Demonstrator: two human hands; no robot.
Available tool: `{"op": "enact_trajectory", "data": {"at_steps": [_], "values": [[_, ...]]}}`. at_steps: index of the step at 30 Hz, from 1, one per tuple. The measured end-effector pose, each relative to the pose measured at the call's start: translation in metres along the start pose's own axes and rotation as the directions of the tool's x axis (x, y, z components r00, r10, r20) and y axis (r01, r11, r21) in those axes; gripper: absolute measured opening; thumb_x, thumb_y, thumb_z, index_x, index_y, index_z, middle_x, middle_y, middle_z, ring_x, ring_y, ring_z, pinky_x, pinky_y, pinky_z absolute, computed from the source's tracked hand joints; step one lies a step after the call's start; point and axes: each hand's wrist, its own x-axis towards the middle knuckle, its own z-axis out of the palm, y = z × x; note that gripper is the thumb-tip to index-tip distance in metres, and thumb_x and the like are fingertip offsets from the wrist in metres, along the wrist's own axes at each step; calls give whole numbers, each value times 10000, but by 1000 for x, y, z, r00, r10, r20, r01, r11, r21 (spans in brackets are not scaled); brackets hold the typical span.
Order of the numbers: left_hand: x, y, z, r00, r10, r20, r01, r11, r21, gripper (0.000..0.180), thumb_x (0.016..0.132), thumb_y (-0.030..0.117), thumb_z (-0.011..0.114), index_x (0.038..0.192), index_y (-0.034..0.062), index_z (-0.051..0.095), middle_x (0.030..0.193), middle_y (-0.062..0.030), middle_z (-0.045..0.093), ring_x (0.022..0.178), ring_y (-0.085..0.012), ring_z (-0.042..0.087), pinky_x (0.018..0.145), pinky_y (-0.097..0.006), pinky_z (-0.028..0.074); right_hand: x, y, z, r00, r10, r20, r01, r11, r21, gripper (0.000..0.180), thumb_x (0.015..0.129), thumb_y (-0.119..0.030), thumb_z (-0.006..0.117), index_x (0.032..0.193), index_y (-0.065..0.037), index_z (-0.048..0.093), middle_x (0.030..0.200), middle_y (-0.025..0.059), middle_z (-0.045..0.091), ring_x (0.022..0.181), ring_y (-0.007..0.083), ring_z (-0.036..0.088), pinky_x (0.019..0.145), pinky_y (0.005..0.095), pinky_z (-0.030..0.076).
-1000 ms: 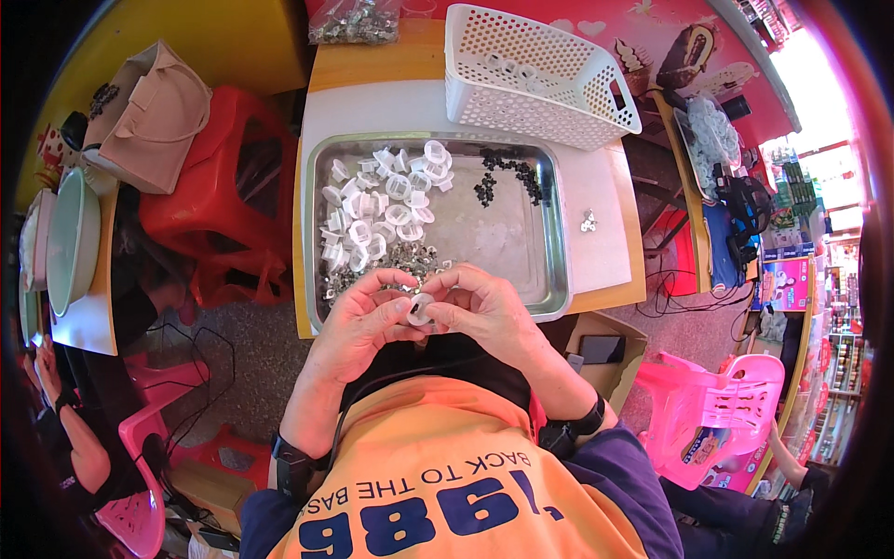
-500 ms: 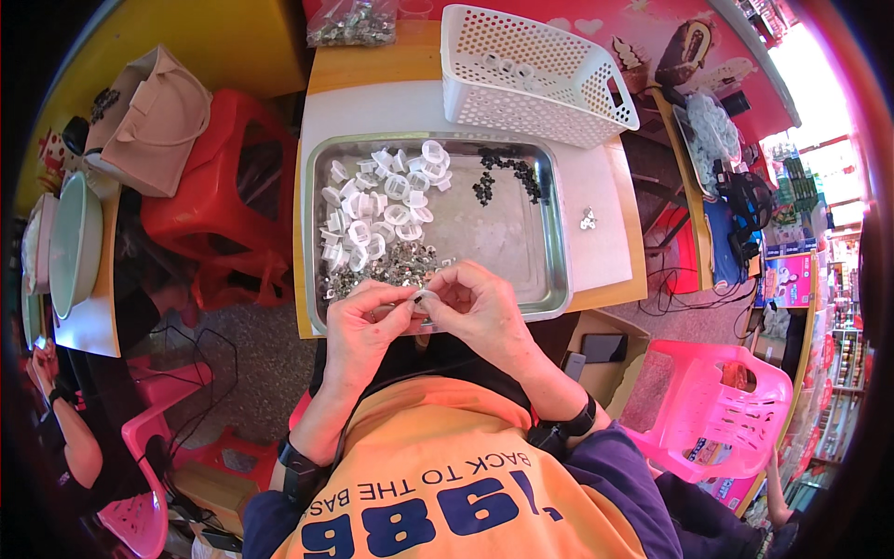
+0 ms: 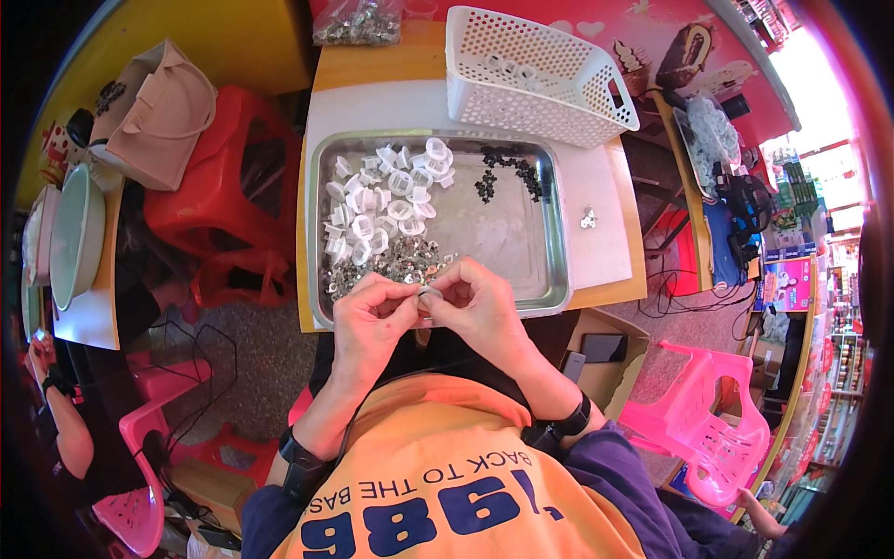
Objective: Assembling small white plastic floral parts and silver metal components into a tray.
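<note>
Over near rim of steel tray point(image 3: 549, 270): left hand point(image 3: 368, 321) and right hand point(image 3: 480, 303) pinching 1 small ring-shaped part point(image 3: 426, 297); white caps point(image 3: 382, 200) beyond.

The wooden table point(image 3: 372, 65) carries a steel tray point(image 3: 549, 252) and a white basket point(image 3: 531, 74).

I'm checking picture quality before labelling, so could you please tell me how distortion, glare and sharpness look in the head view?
Head view: strong fisheye, the metal tray edges bow; dark vignette at the rim; daylight blows out the upper right; the small ring between both hands' fingers is too small to resolve.
</note>
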Motion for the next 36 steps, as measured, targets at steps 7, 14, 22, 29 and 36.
{"op": "enact_trajectory", "data": {"at_steps": [7,14,22,29,36], "values": [[0,3,-3,999,-48,23,49,997,-61,125,828,-80,610,944,-64,653,897,-41,552,810,-142,649,752,-273,583,2,-13,-7,979,168,118,-181,978,102,93,861,-22,630,910,28,568,870,53,624,781,94,633,687,224,539],[-3,-1,-2,999,35,10,-35,999,-9,117,823,-78,620,933,-63,654,869,-29,550,797,-127,645,747,-254,575,-4,-7,-4,999,-2,39,1,1000,15,105,830,-61,671,882,16,623,835,40,598,734,78,606,667,216,500],[-1,2,-5,996,-26,82,38,987,-156,148,832,-83,601,971,-69,650,930,-57,538,851,-172,645,775,-306,592,-3,-16,-9,996,43,75,-44,999,19,95,842,33,624,921,40,571,915,64,613,855,117,642,761,230,539],[-3,1,-7,996,-21,82,35,984,-174,153,836,-84,593,976,-70,653,946,-66,549,849,-176,647,786,-305,587,-6,-17,-6,998,-9,59,6,998,59,82,842,48,613,912,43,570,927,63,609,855,119,642,762,235,543],[-6,-2,-6,997,-6,76,21,980,-198,156,827,-87,602,974,-75,654,931,-67,553,827,-175,650,786,-301,584,-9,-18,-5,998,-29,59,26,998,54,78,841,41,620,904,42,573,919,63,607,834,120,644,736,235,550]]}}
